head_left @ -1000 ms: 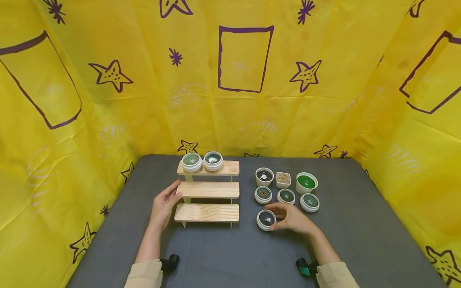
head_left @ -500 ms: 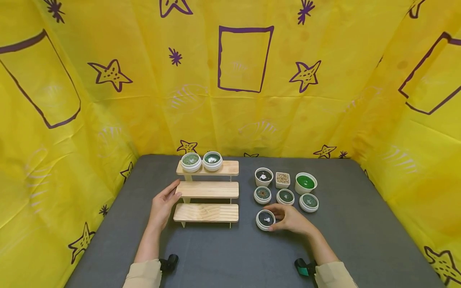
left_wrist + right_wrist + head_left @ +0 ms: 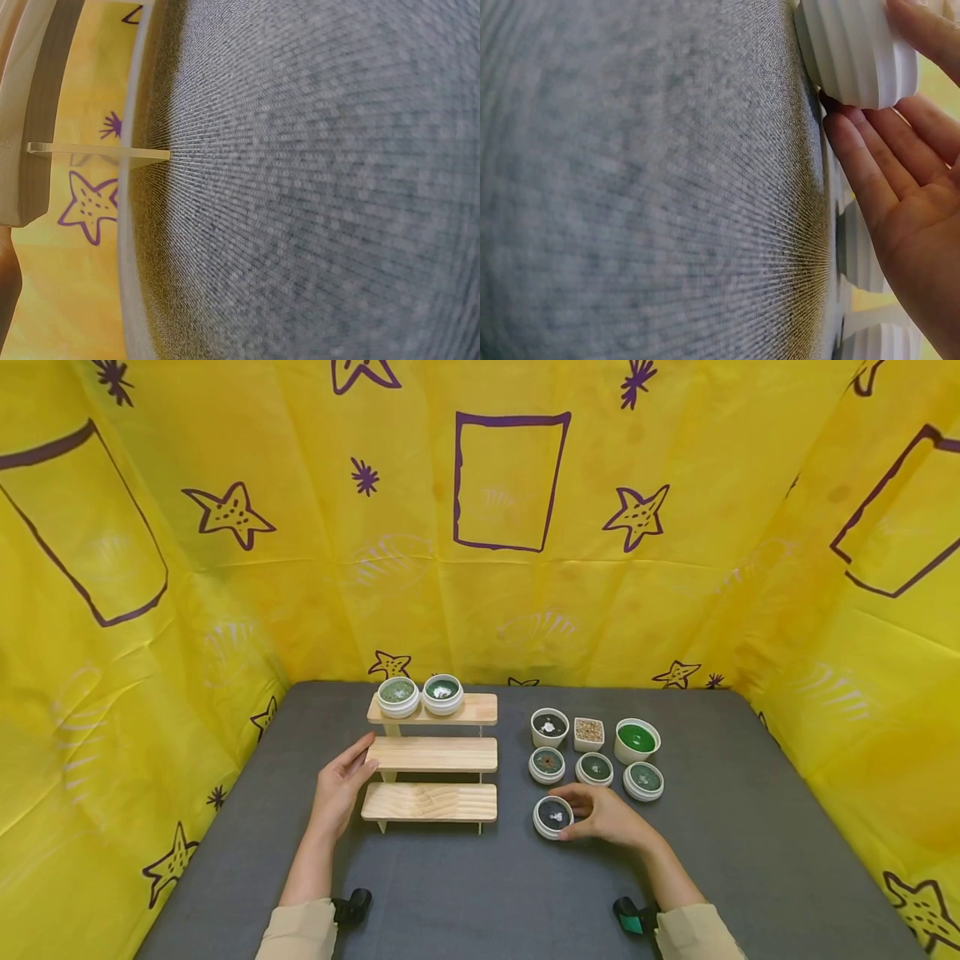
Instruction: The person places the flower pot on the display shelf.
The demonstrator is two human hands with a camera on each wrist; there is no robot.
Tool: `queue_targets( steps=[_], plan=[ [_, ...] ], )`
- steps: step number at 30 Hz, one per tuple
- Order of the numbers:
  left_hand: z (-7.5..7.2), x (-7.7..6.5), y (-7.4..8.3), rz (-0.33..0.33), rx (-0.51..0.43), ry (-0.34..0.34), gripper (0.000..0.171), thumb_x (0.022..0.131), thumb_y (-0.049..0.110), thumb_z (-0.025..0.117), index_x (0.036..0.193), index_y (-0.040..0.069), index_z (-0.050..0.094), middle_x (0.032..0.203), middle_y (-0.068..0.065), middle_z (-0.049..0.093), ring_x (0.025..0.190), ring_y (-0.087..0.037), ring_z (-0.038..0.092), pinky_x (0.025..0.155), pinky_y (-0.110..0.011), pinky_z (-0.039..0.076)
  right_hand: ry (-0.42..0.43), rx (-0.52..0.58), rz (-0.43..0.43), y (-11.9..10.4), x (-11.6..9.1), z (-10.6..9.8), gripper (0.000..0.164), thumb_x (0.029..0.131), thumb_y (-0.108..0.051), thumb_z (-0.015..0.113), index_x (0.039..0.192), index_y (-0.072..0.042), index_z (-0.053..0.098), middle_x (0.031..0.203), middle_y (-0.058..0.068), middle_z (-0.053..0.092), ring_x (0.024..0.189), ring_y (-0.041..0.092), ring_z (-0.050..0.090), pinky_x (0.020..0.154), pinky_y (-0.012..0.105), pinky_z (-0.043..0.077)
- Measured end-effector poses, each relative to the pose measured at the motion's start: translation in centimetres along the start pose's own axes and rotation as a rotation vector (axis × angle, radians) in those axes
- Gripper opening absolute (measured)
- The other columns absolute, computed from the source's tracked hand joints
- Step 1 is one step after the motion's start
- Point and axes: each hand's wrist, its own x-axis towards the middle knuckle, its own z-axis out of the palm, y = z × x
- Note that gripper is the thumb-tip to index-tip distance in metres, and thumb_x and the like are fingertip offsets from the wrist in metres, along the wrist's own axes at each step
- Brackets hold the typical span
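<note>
In the head view, my left hand (image 3: 337,787) holds the left end of the middle shelf of a three-step wooden display stand (image 3: 431,754), thumb and fingers at its edges. The left wrist view shows part of the stand (image 3: 34,127) and one leg. My right hand (image 3: 611,816) grips a small round white jar (image 3: 554,818) with dark, glossy filling, right of the stand. In the right wrist view, the thumb and fingers lie around this ribbed jar (image 3: 859,56), its base at the grey cloth. A pale-green-filled jar (image 3: 398,697) and a dark-green-filled jar (image 3: 443,694) sit on the top shelf.
Behind the right hand stand several more containers: a dark-filled cup (image 3: 550,727), a square dish of grains (image 3: 588,735), a bright green cup (image 3: 637,741) and low jars (image 3: 643,782). Yellow patterned fabric (image 3: 510,593) encloses the grey table (image 3: 480,893) at the back and sides.
</note>
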Motion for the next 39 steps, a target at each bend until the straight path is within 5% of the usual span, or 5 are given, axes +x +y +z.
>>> queue_targets(
  steps=[6, 16, 23, 32, 39],
  plan=[
    [-0.1, 0.0, -0.1, 0.007, 0.018, 0.004, 0.058, 0.096, 0.009, 0.063, 0.146, -0.009, 0.039, 0.156, -0.025, 0.037, 0.145, -0.010, 0.039, 0.105, -0.003, 0.040, -0.002, 0.005, -0.013, 0.2, 0.1, 0.0, 0.061, 0.073, -0.021, 0.088, 0.127, -0.006, 0.063, 0.125, 0.016, 0.068, 0.109, 0.010, 0.067, 0.089, 0.012, 0.055],
    [0.0, -0.1, 0.1, -0.002, -0.007, -0.001, 0.055, 0.096, 0.003, 0.061, 0.145, -0.008, 0.042, 0.156, -0.023, 0.039, 0.148, -0.031, 0.029, 0.103, -0.003, 0.041, 0.010, 0.011, -0.011, -0.2, 0.1, 0.0, 0.062, 0.074, -0.019, 0.087, 0.129, -0.004, 0.062, 0.127, 0.018, 0.066, 0.110, 0.013, 0.068, 0.086, 0.015, 0.056],
    [0.0, -0.1, 0.2, -0.011, -0.011, 0.006, 0.055, 0.096, 0.002, 0.061, 0.146, -0.008, 0.041, 0.156, -0.021, 0.039, 0.148, -0.031, 0.029, 0.103, -0.002, 0.040, 0.045, -0.044, -0.011, -1.3, 0.4, -0.4, 0.062, 0.074, -0.023, 0.087, 0.129, -0.007, 0.063, 0.128, 0.015, 0.067, 0.112, 0.023, 0.068, 0.088, 0.012, 0.054],
    [0.1, 0.0, 0.1, -0.006, -0.007, 0.001, 0.054, 0.096, 0.003, 0.061, 0.146, -0.008, 0.041, 0.156, -0.021, 0.040, 0.148, -0.027, 0.031, 0.103, -0.002, 0.040, 0.083, -0.109, -0.036, -3.3, 1.4, -1.0, 0.062, 0.073, -0.027, 0.088, 0.128, -0.012, 0.064, 0.129, 0.009, 0.068, 0.112, 0.019, 0.067, 0.093, 0.012, 0.053],
    [0.0, 0.0, 0.1, -0.006, -0.004, 0.009, 0.055, 0.095, 0.003, 0.062, 0.145, -0.007, 0.042, 0.155, -0.021, 0.040, 0.148, -0.027, 0.032, 0.103, -0.001, 0.040, 0.132, -0.137, -0.087, -5.5, 2.8, -1.5, 0.058, 0.072, -0.025, 0.088, 0.125, -0.013, 0.066, 0.123, 0.008, 0.070, 0.105, 0.018, 0.069, 0.093, 0.036, 0.060]
  ],
)
